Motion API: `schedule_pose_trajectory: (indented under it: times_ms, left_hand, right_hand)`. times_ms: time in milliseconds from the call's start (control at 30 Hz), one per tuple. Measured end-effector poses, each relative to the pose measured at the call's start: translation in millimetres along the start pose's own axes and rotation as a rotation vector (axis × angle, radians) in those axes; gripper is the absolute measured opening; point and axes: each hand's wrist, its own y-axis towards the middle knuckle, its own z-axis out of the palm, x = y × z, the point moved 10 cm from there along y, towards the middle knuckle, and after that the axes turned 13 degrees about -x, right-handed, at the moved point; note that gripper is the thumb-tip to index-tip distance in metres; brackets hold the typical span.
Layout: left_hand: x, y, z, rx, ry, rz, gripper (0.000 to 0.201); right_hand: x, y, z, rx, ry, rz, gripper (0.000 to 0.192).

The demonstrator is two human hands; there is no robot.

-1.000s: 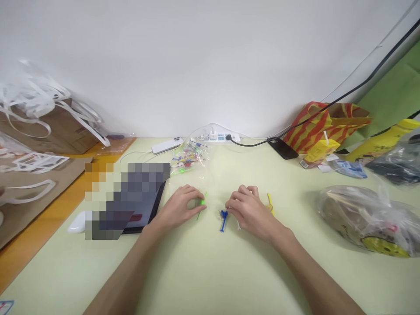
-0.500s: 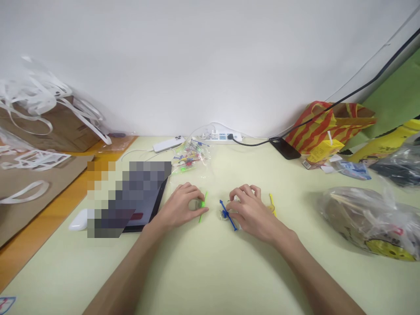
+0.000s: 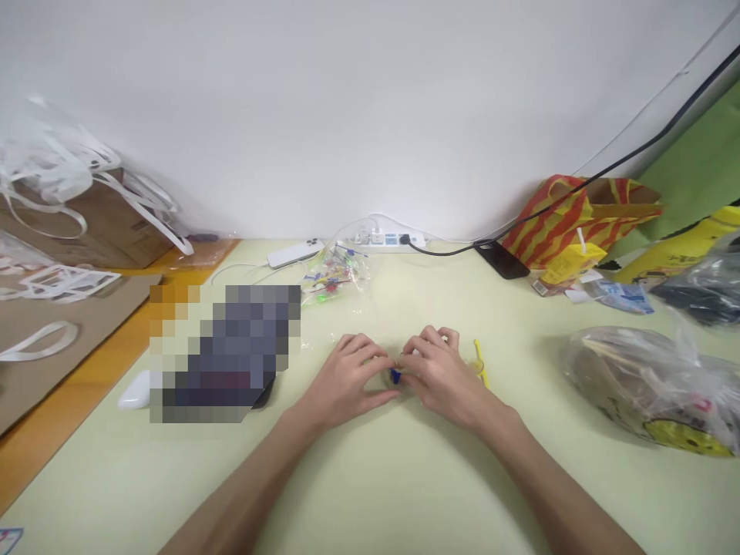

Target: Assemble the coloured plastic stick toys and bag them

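Observation:
My right hand [image 3: 442, 375] is curled, with thumb and fingertips closed on a small blue plastic toy [image 3: 395, 375] just above the table. Opposite it, the fingertips and thumb of my left hand [image 3: 352, 379] close in around the same toy, fingers bent and thumb below. Most of the blue toy is hidden by the fingers. Beside my right hand, on the outer side, lies a thin yellow plastic toy [image 3: 479, 362], partly covered by the hand. A clear bag of small colourful plastic toys [image 3: 335, 277] lies beyond my left hand.
To the left lie a blurred-out tablet [image 3: 248, 339], a white mouse-like object [image 3: 134, 391] and a brown paper bag [image 3: 86, 324]. A power strip [image 3: 390, 240] and a white phone [image 3: 294, 253] are at the wall. At right are a plastic-wrapped package [image 3: 641, 393], a drink carton [image 3: 570, 266] and a black phone [image 3: 502, 260].
My left hand has moved right, up to the blue toy at my right hand. The green toy at its fingertips is out of sight. My right hand has hardly moved.

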Motion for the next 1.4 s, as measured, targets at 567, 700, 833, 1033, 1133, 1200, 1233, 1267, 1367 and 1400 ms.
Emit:
schedule_pose_trajectory:
  times_ms: [567,700,833,1033,1133,1200,1233,1267,1367,1400]
  left_hand:
    - [11.7,0.3,-12.3,-0.127,-0.094,-0.088,0.009]
    - [23.9,-1.0,-23.7,-0.235,-0.138,-0.149,0.013]
    - [31.6,-2.8,-31.5,-0.325,-0.181,-0.193,0.017]
    - [23.2,-1.9,-38.7,-0.403,-0.195,-0.133,0.024]
    - [18.0,-1.0,-39.2,-0.406,-0.193,-0.101,0.025]
    - [15.3,-0.4,-39.9,-0.411,-0.197,-0.087,0.025]
    - [14.1,-0.1,-40.2,-0.413,-0.201,-0.081,0.025]
    - [13.1,0.1,-40.5,-0.416,-0.205,-0.075,0.025]
    - [10.6,0.2,-40.8,-0.418,-0.214,-0.059,0.023]
    - [10.3,0.1,-40.9,-0.418,-0.214,-0.057,0.023]
  right_hand:
    - [7.3,-1.7,12.0,0.021,0.013,0.017,0.019]
    - [3.3,-1.3,12.9,-0.015,-0.001,0.074,0.019]
    - [-5.9,0.6,6.2,-0.058,0.103,0.2,0.014]
    - [-28.4,-0.7,-21.7,-0.223,0.305,0.51,0.009]
    - [-33.3,-4.4,-28.8,-0.309,0.401,0.596,0.009]
    - [-31.8,-5.5,-28.8,-0.334,0.442,0.604,0.011]
    - [-29.7,-5.4,-28.3,-0.338,0.45,0.593,0.011]
    - [-26.7,-4.8,-27.7,-0.337,0.449,0.573,0.011]
    - [-13.7,-0.8,-28.2,-0.336,0.421,0.469,0.011]
    - [-9.2,0.6,-29.1,-0.34,0.408,0.431,0.011]
